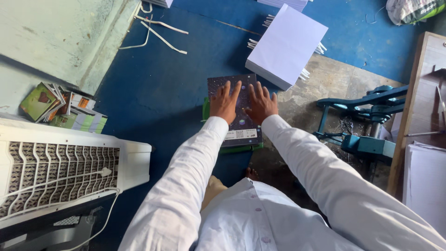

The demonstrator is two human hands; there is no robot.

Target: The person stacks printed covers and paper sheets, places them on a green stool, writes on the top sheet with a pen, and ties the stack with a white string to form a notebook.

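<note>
Both hands lie flat with fingers spread on the dark notebook (235, 109), left hand (224, 102) beside right hand (261, 103), pressing it onto the green stack (206, 111) beneath so it stays square. Just beyond the notebook sits a white paper pile (287, 44).

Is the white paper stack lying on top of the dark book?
No, the paper stack lies beyond the book, where both hands press flat.
</note>
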